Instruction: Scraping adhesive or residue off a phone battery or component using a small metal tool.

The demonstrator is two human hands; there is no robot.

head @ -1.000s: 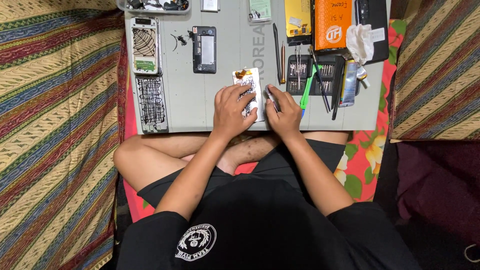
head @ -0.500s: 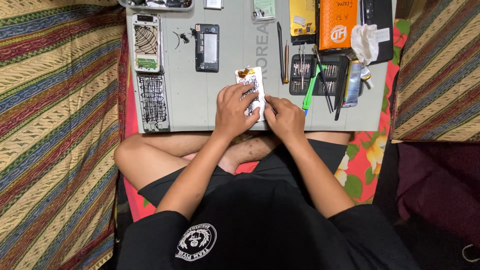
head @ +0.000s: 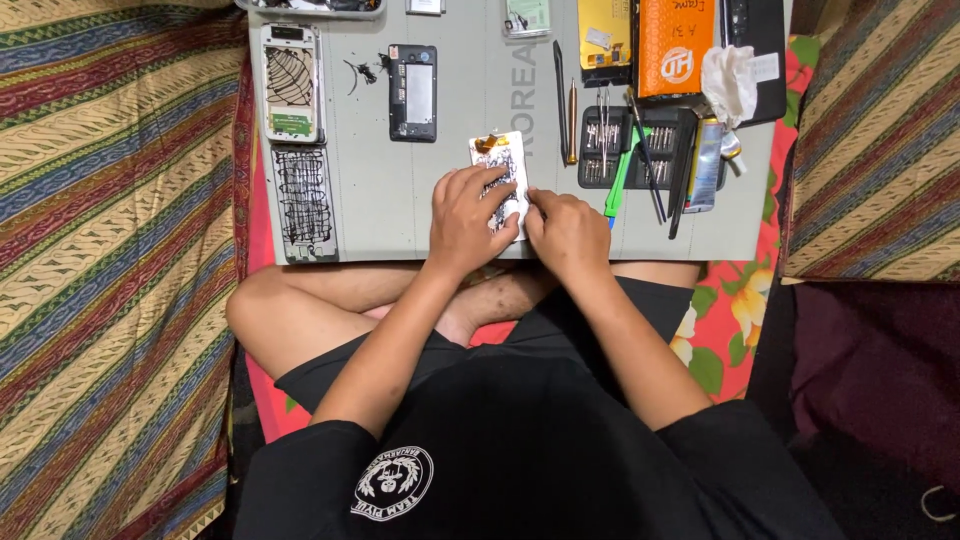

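Person: seated cross-legged in black shorts and shirt at the near edge of the grey work mat (head: 440, 210).
Left hand (head: 468, 218): one, palm down, fingers spread over the lower half of the phone panel (head: 500, 165), pressing on it rather than clenched around it.
Right hand (head: 568, 228): one, just beside the left, fingertips touching the panel's lower right edge; whether it pinches a small tool or part, cannot tell.
Phone panel: one, pale, with an orange flex strip at its far end; lies flat on the mat under both hands, its far half showing beyond the fingers.
Cracked screen (head: 303, 203): one, at the mat's left edge, well apart from the hands.
Green pry tool (head: 619, 180): one, right of the right hand.
Bit tray (head: 630, 150): one, black, with dark tweezers lying across it.
Slim screwdrivers (head: 566, 110): two, upright beside the tray.
Black phone frame (head: 412, 92): one, far centre.
White phone back (head: 290, 82): one, far left, beyond the cracked screen.
Orange box (head: 675, 45): one, far edge.
Crumpled tissue (head: 728, 82): one, beside the box.
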